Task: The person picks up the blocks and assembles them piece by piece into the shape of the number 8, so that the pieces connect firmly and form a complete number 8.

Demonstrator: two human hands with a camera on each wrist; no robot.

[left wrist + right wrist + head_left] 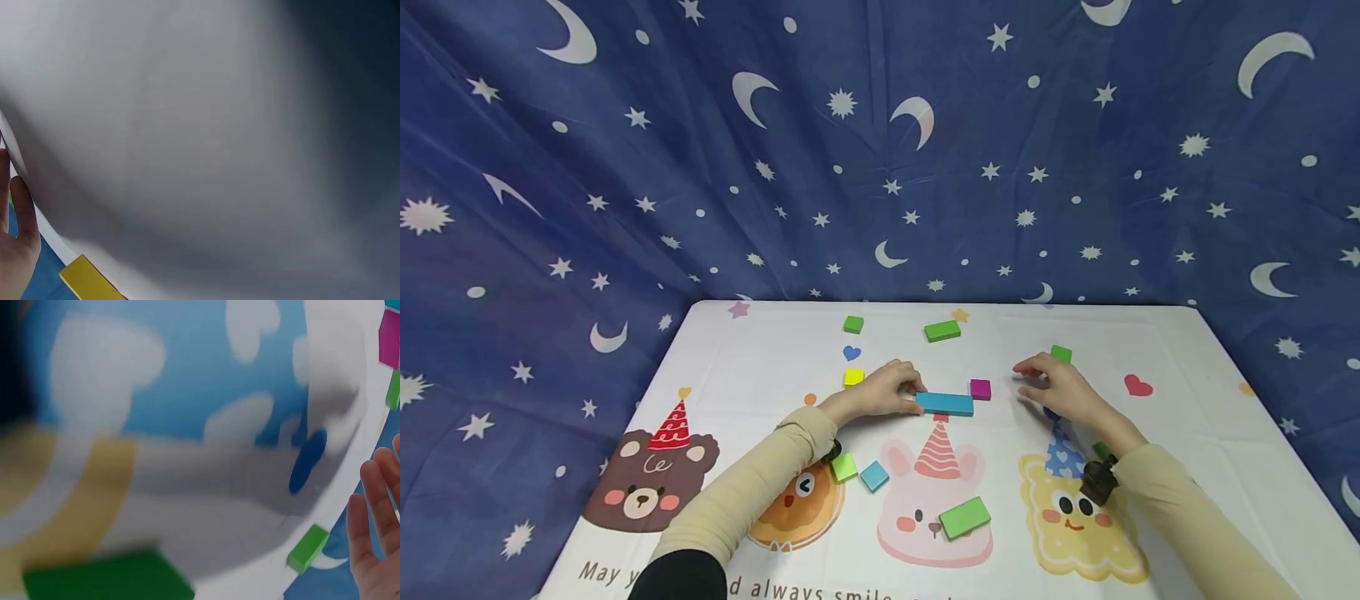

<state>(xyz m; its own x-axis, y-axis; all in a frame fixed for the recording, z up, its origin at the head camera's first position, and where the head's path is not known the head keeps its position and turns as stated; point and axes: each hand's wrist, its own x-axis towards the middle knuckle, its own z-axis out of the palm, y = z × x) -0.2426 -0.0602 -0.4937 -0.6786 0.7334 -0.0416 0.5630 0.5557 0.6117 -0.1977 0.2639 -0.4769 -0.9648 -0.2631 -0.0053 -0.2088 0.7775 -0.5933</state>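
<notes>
A long blue block lies across the middle of the table, and my left hand pinches its left end between fingers and thumb. Just beyond the block's right end sits a magenta cube. Behind the left hand is a yellow block. My right hand hovers over the table with nothing in it, fingers relaxed and spread in the right wrist view. A green block stands just behind that hand, partly hidden by it. In the left wrist view only part of the left hand shows, at the left edge.
Nearer me lie a lime block, a small blue block and a larger green block. At the back are two green blocks. Another green block is under the right wrist. A starry blue curtain borders the printed white tablecloth.
</notes>
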